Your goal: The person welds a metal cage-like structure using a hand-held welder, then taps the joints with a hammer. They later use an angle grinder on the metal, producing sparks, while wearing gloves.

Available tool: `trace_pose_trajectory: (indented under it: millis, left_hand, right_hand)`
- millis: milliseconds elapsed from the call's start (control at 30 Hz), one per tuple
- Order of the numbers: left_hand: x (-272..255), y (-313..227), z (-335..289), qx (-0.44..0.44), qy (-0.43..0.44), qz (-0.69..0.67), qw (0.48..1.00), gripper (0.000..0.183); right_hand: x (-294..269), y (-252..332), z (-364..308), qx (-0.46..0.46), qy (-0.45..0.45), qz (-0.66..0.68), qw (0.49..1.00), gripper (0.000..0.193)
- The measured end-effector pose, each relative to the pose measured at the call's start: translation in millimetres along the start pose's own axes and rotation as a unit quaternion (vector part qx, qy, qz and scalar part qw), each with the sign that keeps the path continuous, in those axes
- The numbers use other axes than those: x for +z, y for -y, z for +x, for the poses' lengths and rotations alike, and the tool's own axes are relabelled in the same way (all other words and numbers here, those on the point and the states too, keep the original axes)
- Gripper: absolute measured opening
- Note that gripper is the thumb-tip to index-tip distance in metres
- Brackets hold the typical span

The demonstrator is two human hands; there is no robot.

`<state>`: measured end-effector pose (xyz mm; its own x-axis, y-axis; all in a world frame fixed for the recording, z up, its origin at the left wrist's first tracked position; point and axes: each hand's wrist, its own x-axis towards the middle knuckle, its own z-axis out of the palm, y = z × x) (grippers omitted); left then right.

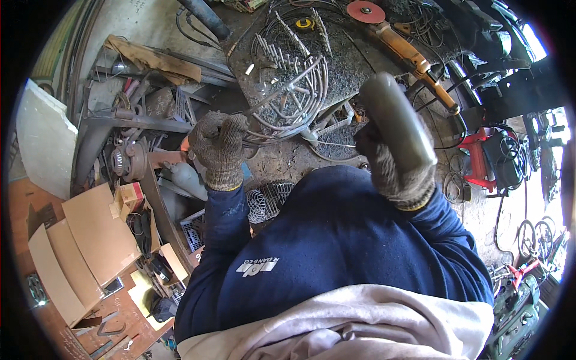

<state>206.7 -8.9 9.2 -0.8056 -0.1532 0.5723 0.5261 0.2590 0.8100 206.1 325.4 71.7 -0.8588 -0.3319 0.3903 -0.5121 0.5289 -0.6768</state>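
Note:
My right hand [393, 174], in a grey-brown knit glove, is raised and closed at the right. Close above it is a thick, smooth grey-green cylinder that looks like the head of a hammer [399, 123]; its handle is hidden behind the head. To the left, my left hand [219, 143], gloved the same way, is closed with its fingers curled. From it a metal rod runs to a round cage of bent metal rods [294, 102]. The cage rests on a dark work surface [354, 66] strewn with grit.
An orange angle grinder [414, 54] with a red disc lies at the far right. A yellow tape measure [305, 24] and short rods [279, 54] lie beyond the cage. Scrap metal [129, 159] and cardboard boxes [99, 237] crowd the left; a red-and-black machine [495, 159] stands right.

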Motion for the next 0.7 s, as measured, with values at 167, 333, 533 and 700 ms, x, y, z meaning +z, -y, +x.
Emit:
trace_pose_trajectory:
  millis: [167,333,533,700]
  left_hand:
    - [2.7,-17.6,-0.3,-0.025,-0.011,0.11,0.994,0.016]
    - [-11.4,9.0,-2.1,-0.202,-0.232,-0.388,0.868,0.023]
    - [-21.0,22.6,-4.6,-0.091,-0.057,-0.265,0.958,0.014]
    - [2.9,-22.2,2.7,-0.092,-0.112,-0.131,0.981,0.025]
  right_hand:
    - [11.8,-8.0,7.4,0.109,0.078,0.029,0.991,0.042]
    - [9.8,-2.7,2.6,0.038,-0.017,0.073,0.996,0.04]
    - [4.4,14.6,-10.0,0.038,-0.091,0.196,0.976,0.043]
    - [23.5,-6.7,1.1,-0.009,0.014,0.051,0.999,0.045]
